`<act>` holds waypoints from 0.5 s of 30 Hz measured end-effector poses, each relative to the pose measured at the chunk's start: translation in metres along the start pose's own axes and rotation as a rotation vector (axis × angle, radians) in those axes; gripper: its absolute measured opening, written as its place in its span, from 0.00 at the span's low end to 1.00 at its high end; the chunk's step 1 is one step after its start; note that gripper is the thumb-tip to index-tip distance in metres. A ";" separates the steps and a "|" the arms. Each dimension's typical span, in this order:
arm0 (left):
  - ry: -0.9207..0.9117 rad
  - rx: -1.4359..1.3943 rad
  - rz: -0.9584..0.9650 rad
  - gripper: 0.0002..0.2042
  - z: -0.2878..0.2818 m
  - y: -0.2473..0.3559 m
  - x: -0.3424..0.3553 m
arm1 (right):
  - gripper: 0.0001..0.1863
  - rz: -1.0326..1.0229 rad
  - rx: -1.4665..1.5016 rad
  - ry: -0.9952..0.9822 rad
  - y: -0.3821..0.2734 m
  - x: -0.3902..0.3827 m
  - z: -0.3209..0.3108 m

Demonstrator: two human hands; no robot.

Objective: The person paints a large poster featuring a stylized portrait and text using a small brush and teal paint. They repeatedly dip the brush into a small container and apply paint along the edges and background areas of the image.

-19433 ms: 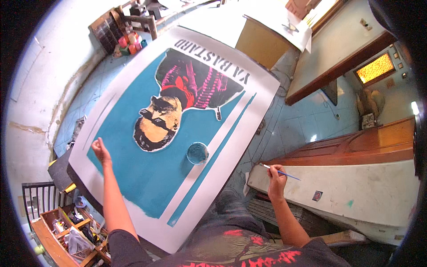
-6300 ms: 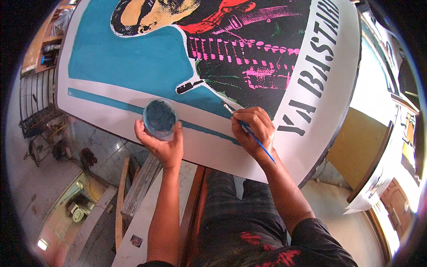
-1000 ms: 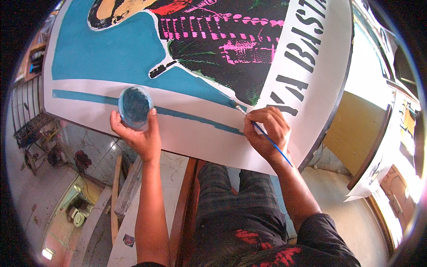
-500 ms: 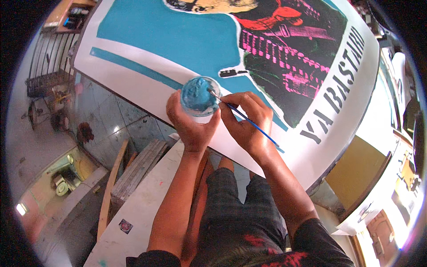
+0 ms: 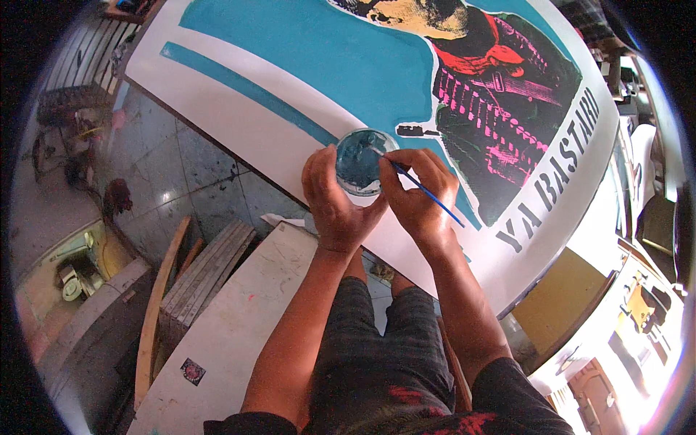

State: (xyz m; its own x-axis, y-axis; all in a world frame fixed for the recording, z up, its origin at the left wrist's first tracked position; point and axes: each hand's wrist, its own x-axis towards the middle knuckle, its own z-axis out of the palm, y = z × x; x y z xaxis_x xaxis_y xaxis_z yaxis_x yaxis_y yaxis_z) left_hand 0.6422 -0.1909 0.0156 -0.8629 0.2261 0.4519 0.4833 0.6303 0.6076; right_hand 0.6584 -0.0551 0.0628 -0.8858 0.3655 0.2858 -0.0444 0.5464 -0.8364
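My left hand grips a clear round cup with blue paint in it, fingers wrapped around its side. The cup is held over the near edge of a large painted sheet. Pinched in my right hand is a slim paintbrush with a blue handle, its pale tip down inside the cup. Painted on the sheet are a portrait in black, tan, red and pink, a flat teal background, a teal stripe and stencilled black lettering along the right.
A pale board lies below the sheet on the left, beside stacked wooden planks. Grey tiled floor shows beyond them, with a metal rack at upper left. A yellow panel stands under the sheet's right edge.
The brush has left the painted area beside the portrait for the cup. Both hands have come together around the cup, and the view has turned over the sheet.
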 end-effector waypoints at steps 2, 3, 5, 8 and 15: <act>-0.025 -0.008 -0.019 0.47 0.000 0.000 0.000 | 0.07 0.014 0.005 0.011 -0.005 -0.001 -0.002; -0.022 -0.007 -0.012 0.46 0.000 0.001 0.000 | 0.07 0.008 -0.002 0.002 -0.003 -0.002 -0.002; -0.014 -0.005 0.002 0.44 0.000 0.001 0.000 | 0.07 -0.006 -0.014 -0.014 0.001 -0.005 0.000; 0.033 -0.002 0.046 0.43 0.002 -0.001 -0.001 | 0.06 -0.002 -0.034 -0.054 -0.007 -0.009 -0.004; -0.001 0.041 0.038 0.42 -0.002 0.000 -0.001 | 0.07 0.038 -0.007 -0.066 -0.009 -0.015 -0.003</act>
State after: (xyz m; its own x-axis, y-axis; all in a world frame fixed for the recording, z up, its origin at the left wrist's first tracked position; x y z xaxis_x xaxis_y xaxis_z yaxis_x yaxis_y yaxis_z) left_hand 0.6433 -0.1924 0.0165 -0.8441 0.2516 0.4735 0.5097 0.6509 0.5626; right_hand 0.6733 -0.0630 0.0682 -0.9155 0.3357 0.2217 -0.0067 0.5383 -0.8427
